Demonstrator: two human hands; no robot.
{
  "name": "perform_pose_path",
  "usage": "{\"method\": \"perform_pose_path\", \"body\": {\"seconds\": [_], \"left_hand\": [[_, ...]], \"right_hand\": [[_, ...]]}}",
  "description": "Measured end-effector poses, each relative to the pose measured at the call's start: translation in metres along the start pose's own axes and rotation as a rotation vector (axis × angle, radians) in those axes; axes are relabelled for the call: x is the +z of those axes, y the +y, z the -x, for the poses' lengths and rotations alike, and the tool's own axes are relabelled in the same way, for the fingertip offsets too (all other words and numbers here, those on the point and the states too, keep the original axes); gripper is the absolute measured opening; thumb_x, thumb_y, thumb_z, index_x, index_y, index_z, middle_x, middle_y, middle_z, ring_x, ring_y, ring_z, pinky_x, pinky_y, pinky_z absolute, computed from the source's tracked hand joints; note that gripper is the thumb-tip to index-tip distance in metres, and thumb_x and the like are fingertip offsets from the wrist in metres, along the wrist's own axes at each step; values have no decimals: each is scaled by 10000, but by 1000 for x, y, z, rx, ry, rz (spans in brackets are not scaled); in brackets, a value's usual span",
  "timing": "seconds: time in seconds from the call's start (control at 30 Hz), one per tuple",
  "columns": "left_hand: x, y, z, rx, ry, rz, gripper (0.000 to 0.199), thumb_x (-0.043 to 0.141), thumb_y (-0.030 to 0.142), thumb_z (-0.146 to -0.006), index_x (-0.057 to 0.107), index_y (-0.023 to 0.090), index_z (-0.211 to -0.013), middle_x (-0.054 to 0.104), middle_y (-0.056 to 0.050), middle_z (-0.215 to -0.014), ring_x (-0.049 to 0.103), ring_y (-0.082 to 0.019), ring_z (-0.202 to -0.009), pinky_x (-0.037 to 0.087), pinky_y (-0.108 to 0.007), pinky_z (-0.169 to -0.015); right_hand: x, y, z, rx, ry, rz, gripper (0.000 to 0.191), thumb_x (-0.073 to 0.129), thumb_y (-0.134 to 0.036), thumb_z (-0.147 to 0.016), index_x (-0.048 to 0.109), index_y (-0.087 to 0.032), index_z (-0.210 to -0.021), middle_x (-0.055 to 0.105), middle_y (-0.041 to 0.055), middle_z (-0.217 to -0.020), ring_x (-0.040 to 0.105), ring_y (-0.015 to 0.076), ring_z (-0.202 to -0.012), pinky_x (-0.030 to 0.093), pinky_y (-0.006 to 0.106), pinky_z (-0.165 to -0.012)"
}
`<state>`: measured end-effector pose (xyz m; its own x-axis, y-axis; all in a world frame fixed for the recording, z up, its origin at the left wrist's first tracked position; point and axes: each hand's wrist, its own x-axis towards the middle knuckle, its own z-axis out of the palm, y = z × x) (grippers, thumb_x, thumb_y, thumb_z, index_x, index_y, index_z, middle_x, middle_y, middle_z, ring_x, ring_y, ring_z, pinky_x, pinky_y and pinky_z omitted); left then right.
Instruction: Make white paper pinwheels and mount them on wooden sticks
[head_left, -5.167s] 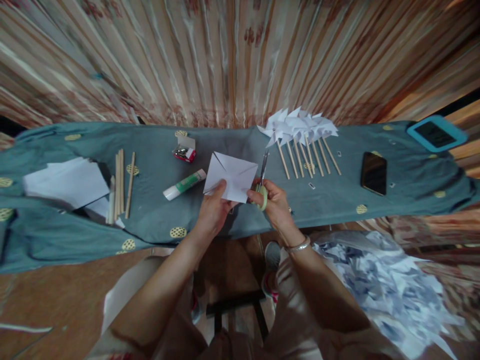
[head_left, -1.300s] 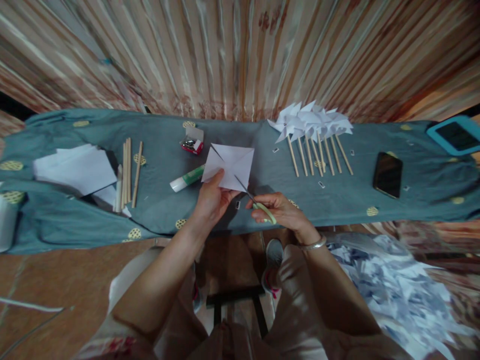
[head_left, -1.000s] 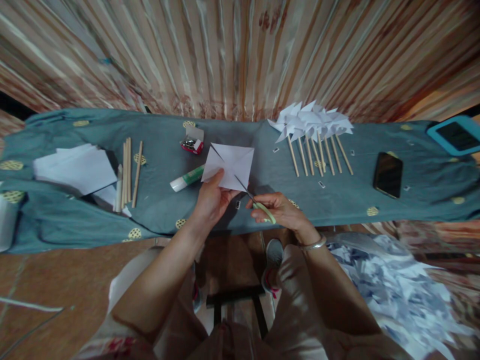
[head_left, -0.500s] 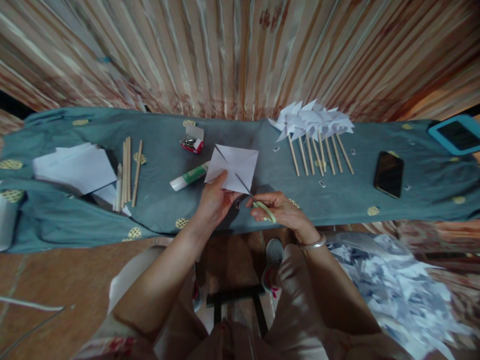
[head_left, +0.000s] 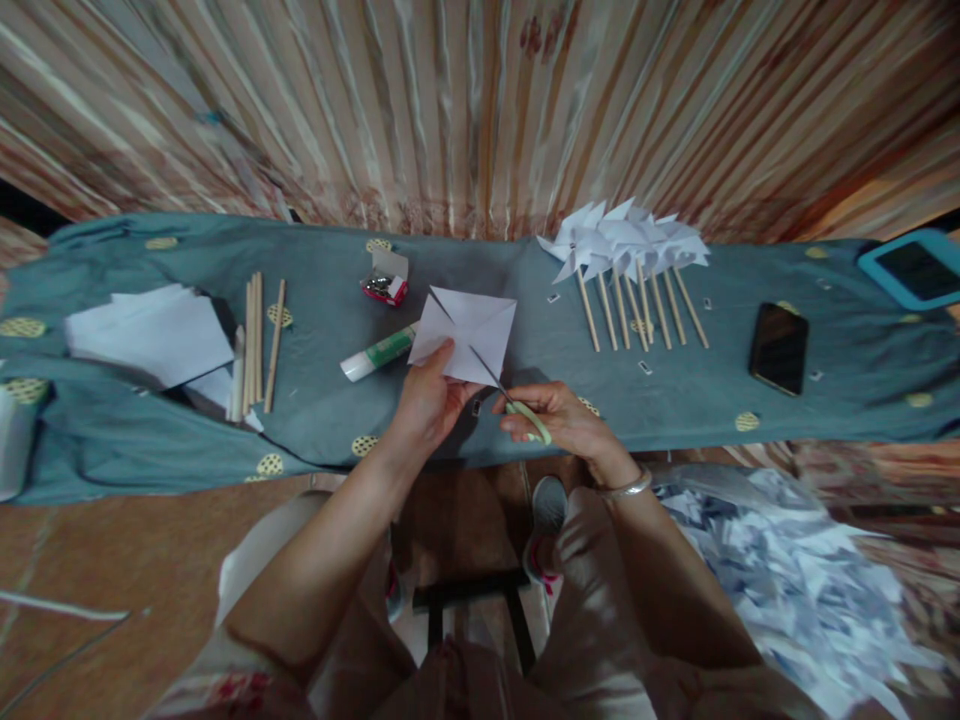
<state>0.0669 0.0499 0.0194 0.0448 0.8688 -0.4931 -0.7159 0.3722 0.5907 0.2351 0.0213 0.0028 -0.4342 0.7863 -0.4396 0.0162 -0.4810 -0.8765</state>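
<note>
My left hand pinches a square sheet of white paper by its near left edge, thumb on top. A slit runs in from the sheet's far left corner. My right hand grips scissors with pale green handles, their blades lying at the sheet's near right corner and pointing toward its middle. Just left of the sheet lies a glue stick with a green label and white cap. Behind the glue stick, a small red and white box stands open with shiny metal bits inside.
Paper pinwheels on sticks lie at the back right, near a black phone and a blue-framed device. On the left are wooden sticks and a paper stack. A bag of paper scraps sits below the table's right side.
Almost nothing differs. Both hands, the paper and the scissors hold nearly the same places, with only a very slight shift of the view.
</note>
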Motion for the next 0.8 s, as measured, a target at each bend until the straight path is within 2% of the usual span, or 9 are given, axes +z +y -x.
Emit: {"method": "perform_pose_path", "body": {"seconds": [0.43,0.8], "left_hand": [[-1,0,0,19,-8,-14,267,510,124,-929,614,138,-1175,730,-103,-1085,685,-230,-1055,568,-440,-963],[-2,2,-3,31,1,-7,277,513,124,-930,605,137,-1191,729,-95,-1107,692,-220,-1046,558,-445,-980]], "right_hand": [[-1,5,-2,-24,14,21,418,927,-389,-528,681,-144,-762,578,-66,-554,491,42,-486,399,163,-462],[0,2,0,9,16,34,500,918,-453,-503,669,-145,-807,540,-91,-544,481,40,-468,407,171,-458]]}}
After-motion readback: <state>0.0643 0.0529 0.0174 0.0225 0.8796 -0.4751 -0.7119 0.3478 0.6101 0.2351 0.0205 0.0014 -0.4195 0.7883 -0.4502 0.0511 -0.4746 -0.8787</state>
